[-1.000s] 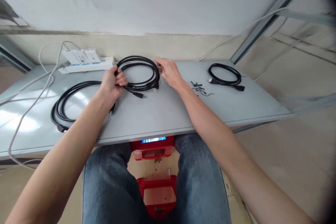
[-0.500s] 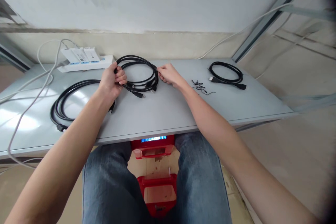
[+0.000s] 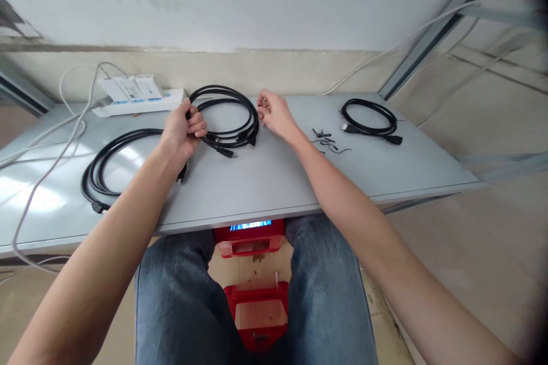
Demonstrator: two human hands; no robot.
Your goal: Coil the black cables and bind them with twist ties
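Note:
A coiled black cable lies on the grey table in front of me. My left hand is closed around the coil's left side, holding the loops together. Just off the coil's right edge is my right hand, with loosely bent fingers apart and nothing in them. The cable's two plug ends rest on the table at the near side of the coil.
A larger black cable coil lies left, a smaller tied one right. Small black twist ties sit between. A white power strip with adapters and white cords lies at the back left. Red plastic crates stand under the table.
My right hand pinched the coil's right side half a second ago and has now let go and lifted slightly. My left hand has kept its grip.

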